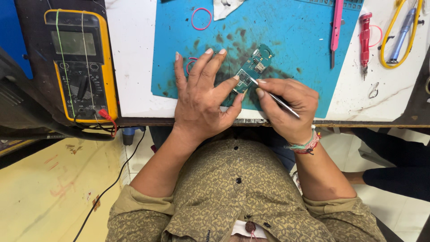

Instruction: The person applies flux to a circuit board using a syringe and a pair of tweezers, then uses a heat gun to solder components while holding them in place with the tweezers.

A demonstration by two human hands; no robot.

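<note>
Olive patterned shirt with rolled sleeves, dark buttons, colourful thread wristband [308,144]

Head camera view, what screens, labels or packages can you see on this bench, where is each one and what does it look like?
Multimeter: far left of the bench, left of the blue mat; a yellow-edged dark rectangular body with a grey rectangular screen near its top and a round dial below.
Dial markings: small pale print ringing the dial, too small to make out.
Packages or signs: none visible.
</note>
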